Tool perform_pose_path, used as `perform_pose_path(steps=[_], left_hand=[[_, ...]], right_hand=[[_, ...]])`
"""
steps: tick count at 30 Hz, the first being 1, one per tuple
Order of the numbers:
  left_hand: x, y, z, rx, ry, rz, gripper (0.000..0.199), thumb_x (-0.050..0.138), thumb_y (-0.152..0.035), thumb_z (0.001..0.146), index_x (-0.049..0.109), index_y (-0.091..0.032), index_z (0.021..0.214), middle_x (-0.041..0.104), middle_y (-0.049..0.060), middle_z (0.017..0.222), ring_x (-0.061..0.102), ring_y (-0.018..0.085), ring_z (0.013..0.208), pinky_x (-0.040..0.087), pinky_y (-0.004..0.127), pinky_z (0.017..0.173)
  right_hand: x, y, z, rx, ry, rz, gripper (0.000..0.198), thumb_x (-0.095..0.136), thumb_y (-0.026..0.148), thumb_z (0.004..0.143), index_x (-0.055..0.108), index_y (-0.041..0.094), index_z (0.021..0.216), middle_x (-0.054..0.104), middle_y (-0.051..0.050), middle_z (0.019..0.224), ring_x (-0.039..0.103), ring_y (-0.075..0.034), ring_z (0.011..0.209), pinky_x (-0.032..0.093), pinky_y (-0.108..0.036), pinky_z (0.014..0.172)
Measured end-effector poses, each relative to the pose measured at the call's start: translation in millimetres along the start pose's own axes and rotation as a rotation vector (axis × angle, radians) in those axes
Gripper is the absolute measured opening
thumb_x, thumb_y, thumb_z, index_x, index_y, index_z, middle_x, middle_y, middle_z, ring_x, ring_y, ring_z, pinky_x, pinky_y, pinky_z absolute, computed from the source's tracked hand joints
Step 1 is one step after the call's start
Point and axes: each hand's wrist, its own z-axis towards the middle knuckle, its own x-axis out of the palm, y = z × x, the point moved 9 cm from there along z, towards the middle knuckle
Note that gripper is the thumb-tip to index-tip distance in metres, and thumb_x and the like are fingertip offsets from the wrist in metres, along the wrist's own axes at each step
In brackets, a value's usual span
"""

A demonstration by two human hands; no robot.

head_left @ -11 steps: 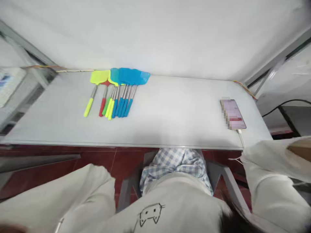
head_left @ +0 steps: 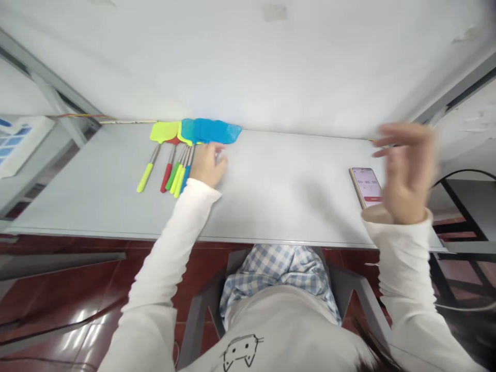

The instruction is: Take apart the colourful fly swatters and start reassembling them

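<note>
Seated person seen from above at white table against white wall. Row of overlapping fly swatters at table's left part, heads toward wall: yellow leftmost, red tucked behind, blue fanned on right; visible handles yellow, red, green, blue. Left hand, fingers curled, over right-hand handles, hiding them; contact unclear. Right hand blurred, raised, fingers apart, near phone showing zeroed timer.

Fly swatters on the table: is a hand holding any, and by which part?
The left hand is over handles of some blue swatters, but whether it grips any cannot be told. The right hand, raised and blurred, shows nothing held.
</note>
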Motion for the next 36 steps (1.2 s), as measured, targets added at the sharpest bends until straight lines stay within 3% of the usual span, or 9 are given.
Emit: perform_pose_path(steps=[4, 10, 13, 16, 22, 26, 29, 33, 36], left_hand=[[53, 13, 8, -0.206, 0.200, 0.324, 0.049, 0.058, -0.027, 0.078, 0.052, -0.005, 0.122, 0.052, 0.025, 0.127, 0.046, 0.037, 0.121, 0.037, 0.049, 0.100], [44, 21, 6, -0.294, 0.036, 0.422, 0.045, 0.046, -0.020, 0.081, 0.048, -0.006, 0.124, 0.044, 0.031, 0.135, 0.043, 0.042, 0.123, 0.034, 0.057, 0.093], [47, 26, 6, -0.306, 0.086, 0.427, 0.036, 0.040, -0.017, 0.083, 0.053, -0.005, 0.115, 0.053, 0.030, 0.124, 0.046, 0.041, 0.120, 0.034, 0.056, 0.092], [57, 11, 6, -0.194, 0.171, 0.462, 0.034, 0.037, -0.018, 0.087, 0.056, -0.006, 0.112, 0.057, 0.027, 0.116, 0.049, 0.040, 0.115, 0.035, 0.054, 0.093], [87, -58, -4, 0.213, 0.331, 0.352, 0.035, 0.033, -0.028, 0.096, 0.054, -0.017, 0.122, 0.054, 0.016, 0.115, 0.061, 0.026, 0.095, 0.046, 0.037, 0.079], [104, -95, 2, 0.465, 0.294, 0.225, 0.037, 0.029, -0.026, 0.098, 0.053, -0.019, 0.125, 0.051, 0.013, 0.115, 0.062, 0.019, 0.085, 0.047, 0.031, 0.073], [108, -112, 5, 0.615, 0.173, 0.174, 0.037, 0.030, -0.026, 0.097, 0.056, -0.017, 0.123, 0.054, 0.013, 0.110, 0.060, 0.019, 0.081, 0.046, 0.032, 0.074], [103, -119, 0, 0.640, 0.020, 0.103, 0.037, 0.032, -0.027, 0.096, 0.060, -0.016, 0.117, 0.057, 0.013, 0.107, 0.058, 0.021, 0.087, 0.044, 0.034, 0.078], [104, -117, -5, 0.593, 0.025, 0.132, 0.038, 0.032, -0.026, 0.096, 0.061, -0.017, 0.118, 0.060, 0.014, 0.108, 0.057, 0.023, 0.092, 0.041, 0.036, 0.080]], right_hand=[[84, -8, -11, -0.123, 0.320, -0.114, 0.028, 0.042, 0.030, 0.096, 0.060, 0.020, 0.114, 0.059, -0.011, 0.109, 0.058, -0.023, 0.103, 0.050, -0.041, 0.085], [169, -26, -34, -0.218, 0.587, -0.208, 0.030, 0.037, 0.022, 0.095, 0.064, 0.015, 0.107, 0.060, -0.015, 0.110, 0.057, -0.022, 0.091, 0.047, -0.037, 0.082], [196, -26, -36, -0.238, 0.649, -0.214, 0.032, 0.035, 0.024, 0.096, 0.063, 0.015, 0.107, 0.061, -0.014, 0.109, 0.057, -0.021, 0.090, 0.045, -0.035, 0.080], [215, -29, -38, -0.235, 0.684, -0.185, 0.034, 0.030, 0.024, 0.097, 0.062, 0.015, 0.109, 0.062, -0.013, 0.106, 0.057, -0.020, 0.089, 0.046, -0.033, 0.080], [213, -38, -36, -0.230, 0.516, -0.146, 0.040, 0.032, 0.020, 0.094, 0.050, 0.011, 0.129, 0.052, -0.019, 0.132, 0.049, -0.025, 0.123, 0.044, -0.042, 0.101], [199, -52, -26, -0.157, 0.403, -0.216, 0.045, 0.030, 0.016, 0.093, 0.046, 0.015, 0.135, 0.047, -0.017, 0.140, 0.033, -0.026, 0.141, 0.035, -0.050, 0.112], [188, -64, -19, -0.104, 0.336, -0.300, 0.047, 0.028, 0.014, 0.093, 0.046, 0.018, 0.136, 0.046, -0.014, 0.143, 0.028, -0.024, 0.144, 0.029, -0.053, 0.116], [183, -73, -16, -0.082, 0.304, -0.399, 0.039, 0.028, 0.019, 0.097, 0.055, 0.020, 0.125, 0.050, -0.012, 0.141, 0.028, -0.023, 0.144, 0.025, -0.055, 0.117], [185, -72, -18, -0.081, 0.289, -0.450, 0.033, 0.032, 0.024, 0.098, 0.061, 0.020, 0.112, 0.060, -0.012, 0.128, 0.035, -0.025, 0.141, 0.024, -0.055, 0.116]])
